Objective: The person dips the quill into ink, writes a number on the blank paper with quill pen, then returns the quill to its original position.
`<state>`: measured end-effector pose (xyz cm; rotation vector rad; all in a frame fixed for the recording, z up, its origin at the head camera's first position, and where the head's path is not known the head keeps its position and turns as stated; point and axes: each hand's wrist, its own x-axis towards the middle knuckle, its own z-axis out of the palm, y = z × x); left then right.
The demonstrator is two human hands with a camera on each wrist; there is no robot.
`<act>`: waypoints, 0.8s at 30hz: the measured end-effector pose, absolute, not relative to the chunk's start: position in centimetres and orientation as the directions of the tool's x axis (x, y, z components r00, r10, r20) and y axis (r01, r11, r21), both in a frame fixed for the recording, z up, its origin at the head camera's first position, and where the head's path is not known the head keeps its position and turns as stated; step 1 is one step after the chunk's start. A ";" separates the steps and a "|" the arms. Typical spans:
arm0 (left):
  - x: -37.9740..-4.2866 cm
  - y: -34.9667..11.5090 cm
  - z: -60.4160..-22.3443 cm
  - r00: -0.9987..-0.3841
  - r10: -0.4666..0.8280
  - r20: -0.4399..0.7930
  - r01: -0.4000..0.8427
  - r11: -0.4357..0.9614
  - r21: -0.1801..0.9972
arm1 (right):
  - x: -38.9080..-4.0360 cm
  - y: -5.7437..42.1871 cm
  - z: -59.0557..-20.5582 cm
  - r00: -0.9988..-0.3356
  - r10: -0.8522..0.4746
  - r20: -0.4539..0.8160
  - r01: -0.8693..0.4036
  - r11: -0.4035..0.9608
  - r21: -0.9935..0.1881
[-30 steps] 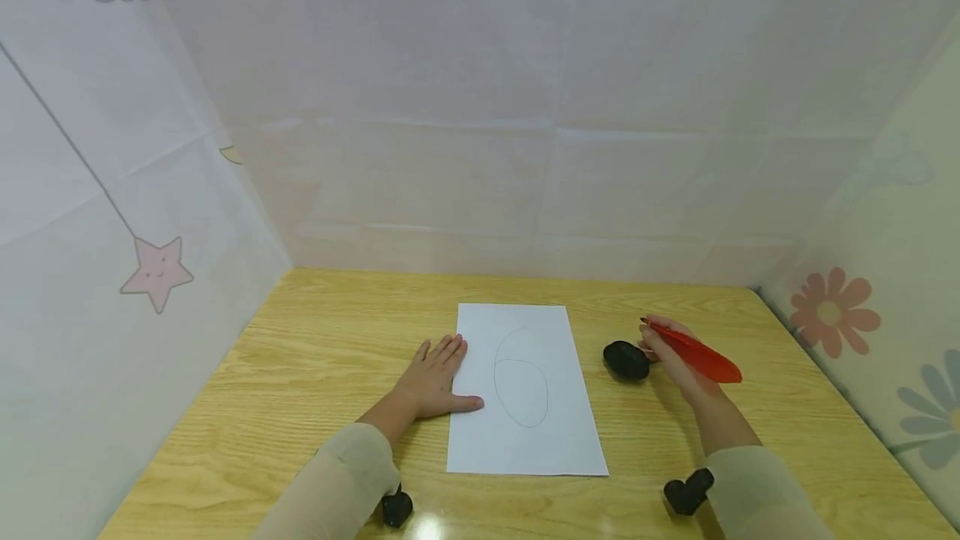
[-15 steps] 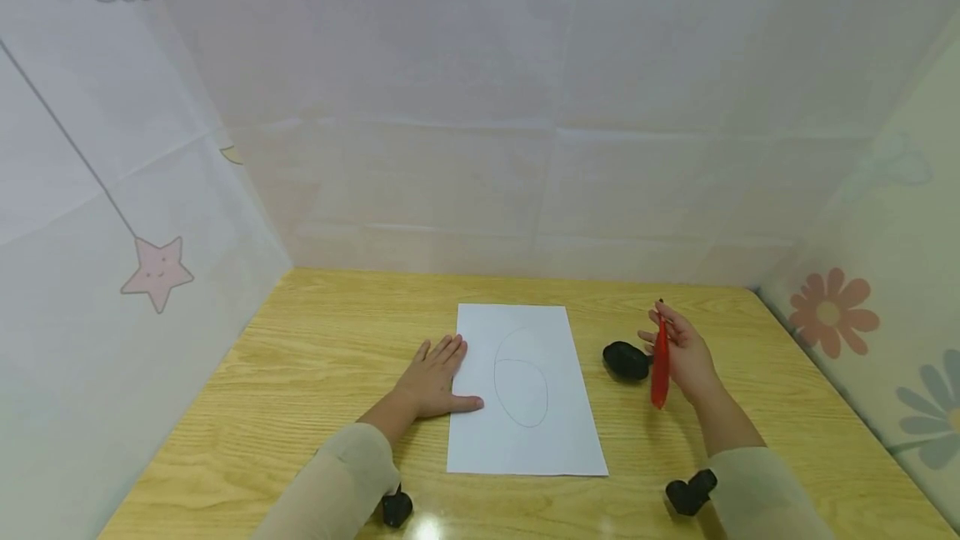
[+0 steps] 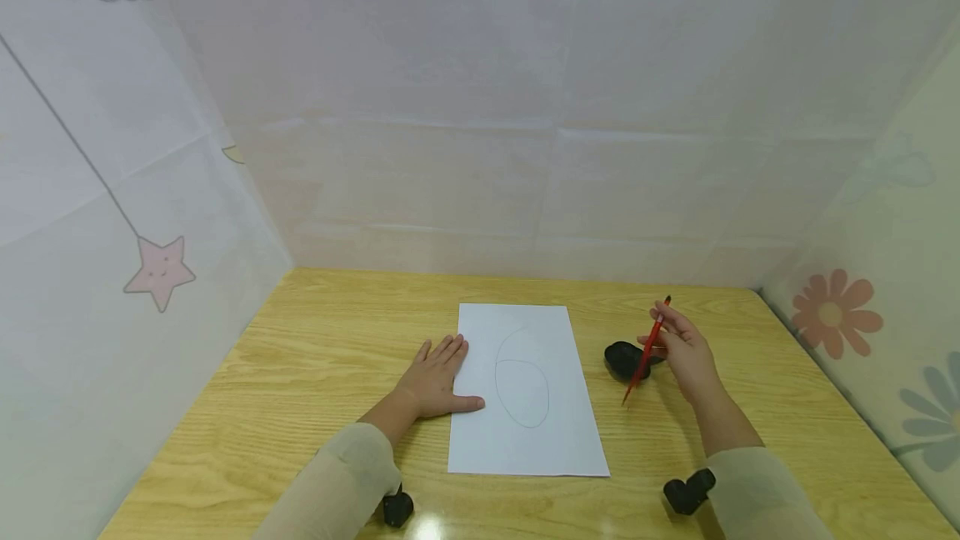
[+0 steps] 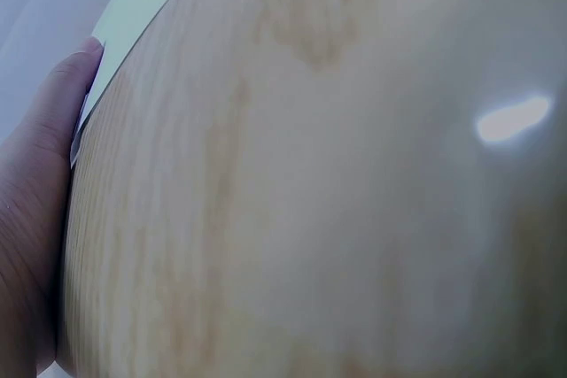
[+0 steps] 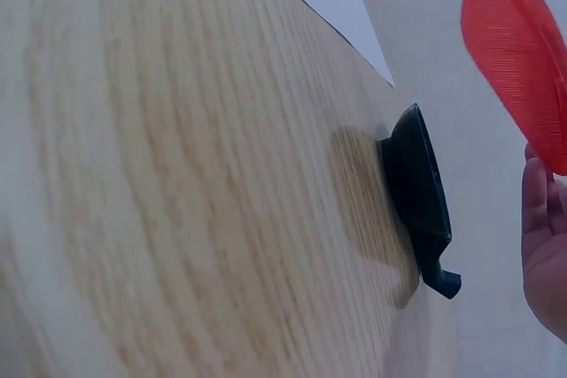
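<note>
My left hand [image 3: 433, 383] lies flat on the left edge of a white sheet of paper [image 3: 558, 447], fingers spread and thumb over the sheet. A thin looped line is drawn on the paper. To its right, my right hand [image 3: 688, 357] pinches a red feather quill pen [image 5: 516, 50] near its dark tip. That tip points up and away, while the feather slants down toward me, edge-on in the head view. Just left of the right hand sits a black rounded holder [image 5: 413, 176] with a short stub, partly behind the quill in the head view.
A wood-grain table [image 3: 337, 323] bears everything. Pale printed cloth [image 3: 420, 190] encloses the back and both sides. Black devices [image 3: 397, 510] are worn at both wrists, below the sleeves.
The feather end of the quill pen has swung from the right, past pointing toward me, to the lower left, turning edge-on. My left hand and the paper have kept their places.
</note>
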<state>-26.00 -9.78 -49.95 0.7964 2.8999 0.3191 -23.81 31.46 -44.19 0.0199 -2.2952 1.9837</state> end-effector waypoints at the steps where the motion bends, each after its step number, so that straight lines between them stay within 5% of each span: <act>1: -26.0 -9.8 -49.9 -0.855 0.515 -0.059 0.491 0.841 0.229 | -23.8 31.5 -44.2 -0.994 0.057 0.089 -0.080 0.136 -0.987; 5: -25.9 -9.7 -49.6 -0.857 0.510 -0.076 0.487 0.849 0.205 | -23.6 31.7 -44.1 -0.996 0.065 0.058 -0.051 0.115 -0.992; 14: -25.6 -9.5 -49.0 -0.860 0.502 -0.089 0.481 0.857 0.183 | -22.9 31.7 -44.5 -0.991 0.129 0.021 0.026 0.353 -0.935; 24: -26.0 -9.8 -49.9 -0.853 0.517 -0.065 0.496 0.844 0.205 | -22.2 32.0 -45.6 -0.990 0.129 -0.049 0.093 0.363 -0.927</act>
